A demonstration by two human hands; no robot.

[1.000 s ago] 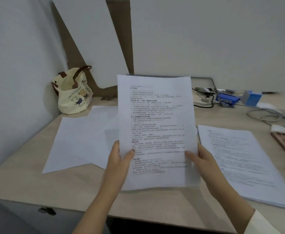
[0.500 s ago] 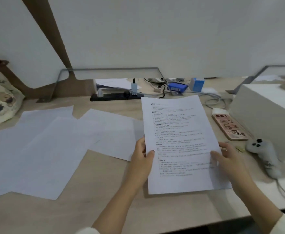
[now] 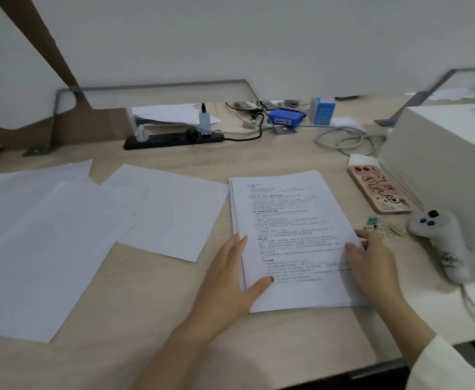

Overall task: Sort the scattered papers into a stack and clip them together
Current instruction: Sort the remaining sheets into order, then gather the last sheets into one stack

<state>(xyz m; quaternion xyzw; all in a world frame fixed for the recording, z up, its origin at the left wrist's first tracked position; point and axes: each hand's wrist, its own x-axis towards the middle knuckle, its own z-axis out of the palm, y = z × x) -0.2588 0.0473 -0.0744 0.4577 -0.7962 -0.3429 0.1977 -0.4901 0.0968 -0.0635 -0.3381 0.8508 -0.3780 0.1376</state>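
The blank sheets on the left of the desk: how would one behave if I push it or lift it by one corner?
The blank sheets look thin and overlap loosely, so a push would probably slide one across the smooth desk and may drag its neighbours along. Lifted by one corner, a single sheet would likely droop and bend. It seems very light, so it could flutter.

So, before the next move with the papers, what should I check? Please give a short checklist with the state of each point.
1. Printed stack lies flat on the desk: ok.
2. Stack edges aligned: not ok, lower sheets show along its left side.
3. Left hand and right hand steady the stack: ok.
4. All papers collected: not ok, loose sheets lie apart on the left.
5. Clips within reach of the right hand: ok, probably.
6. Page order correct: cannot tell.
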